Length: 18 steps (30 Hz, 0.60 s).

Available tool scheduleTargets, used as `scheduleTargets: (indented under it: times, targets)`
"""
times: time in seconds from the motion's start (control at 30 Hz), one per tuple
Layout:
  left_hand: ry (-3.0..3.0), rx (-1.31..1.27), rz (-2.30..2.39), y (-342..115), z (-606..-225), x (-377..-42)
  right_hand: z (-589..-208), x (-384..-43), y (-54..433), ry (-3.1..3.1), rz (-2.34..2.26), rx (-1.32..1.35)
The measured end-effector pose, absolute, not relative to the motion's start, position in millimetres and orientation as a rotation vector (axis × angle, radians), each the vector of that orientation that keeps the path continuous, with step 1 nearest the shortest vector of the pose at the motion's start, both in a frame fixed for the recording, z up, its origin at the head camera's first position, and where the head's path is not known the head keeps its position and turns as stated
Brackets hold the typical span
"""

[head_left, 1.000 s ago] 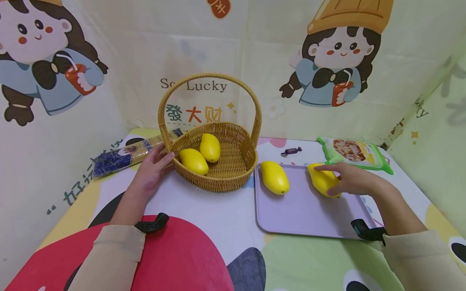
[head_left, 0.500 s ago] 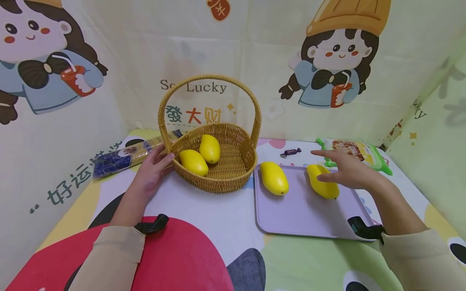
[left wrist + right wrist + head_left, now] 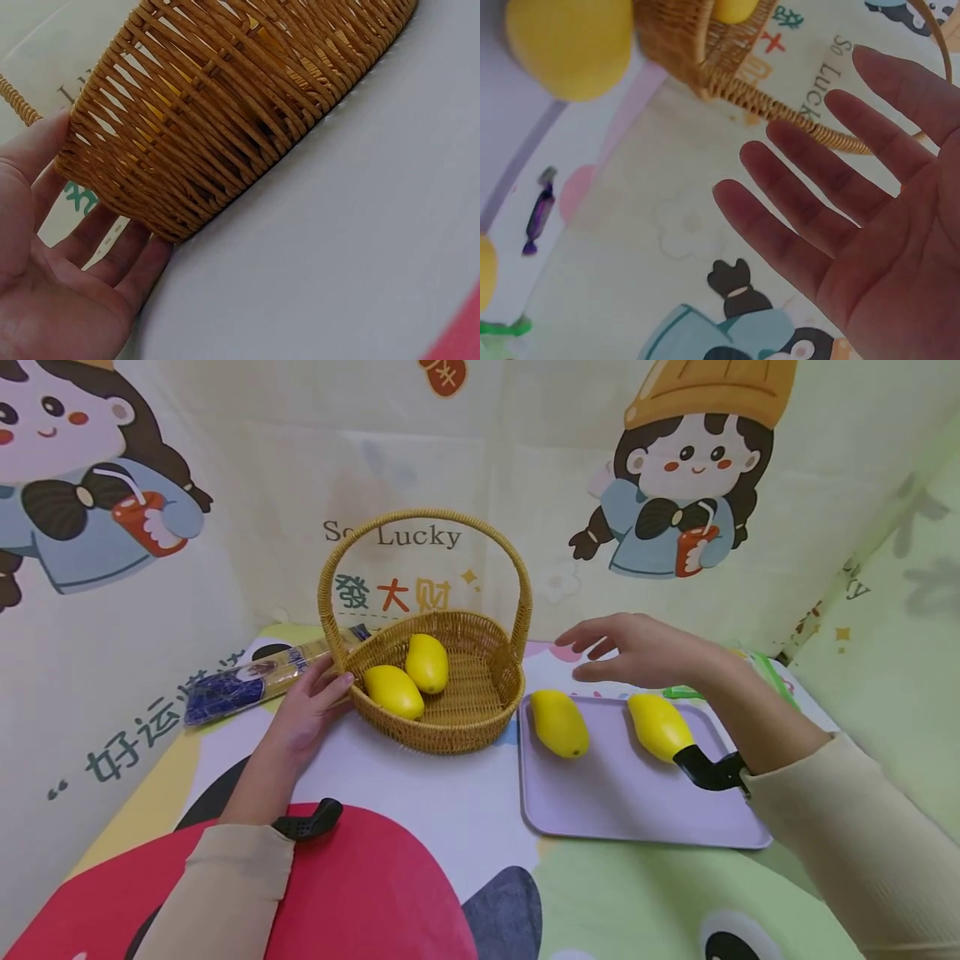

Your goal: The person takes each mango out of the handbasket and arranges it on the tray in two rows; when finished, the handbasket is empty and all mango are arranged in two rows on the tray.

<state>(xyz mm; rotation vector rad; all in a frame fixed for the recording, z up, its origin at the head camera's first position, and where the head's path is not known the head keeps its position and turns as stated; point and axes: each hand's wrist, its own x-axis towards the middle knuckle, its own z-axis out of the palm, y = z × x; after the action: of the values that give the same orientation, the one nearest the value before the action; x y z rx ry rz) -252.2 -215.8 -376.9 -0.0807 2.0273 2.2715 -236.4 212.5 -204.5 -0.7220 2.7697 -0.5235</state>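
My left hand (image 3: 303,714) holds the left end of a wicker basket (image 3: 450,739), thumb at the rim and fingers against the outer wall (image 3: 247,112). Two yellow mangoes (image 3: 393,692) lie in the basket's left half. Raised over the back of a lilac tray (image 3: 600,810), my right hand (image 3: 637,652) has its fingers extended and holds nothing. Its palm and spread fingers show in the right wrist view. On the tray lie two more mangoes, one at the left (image 3: 558,724) and one at the right (image 3: 660,727), partly covered by the black wrist camera.
Behind the left hand lies a long blue-and-gold packet (image 3: 247,683). A wrapped purple candy (image 3: 540,214) lies behind the tray, hidden by the right hand in the head view. A green-edged packet (image 3: 772,677) sits at the back right, mostly behind the right forearm. Printed cloth walls enclose the table.
My right hand has let go of the tray's right mango, lifted, and moved left and away from me. The left hand still holds the basket.
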Motion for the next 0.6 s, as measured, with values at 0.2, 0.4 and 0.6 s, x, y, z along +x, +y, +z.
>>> scheduleTargets:
  times: [0.2, 0.4, 0.6]
  targets:
    - [2.037, -0.077, 2.262, -216, -377, -252, -197, -249, 183, 2.685, -0.575, -0.778]
    - [2.053, -0.079, 2.248, -216, -375, -252, -195, -262, 159, 2.633, -0.582, -0.797]
    - [2.05, -0.087, 2.26, -213, -376, -252, -198, -273, 136, 2.569, -0.514, -0.767]
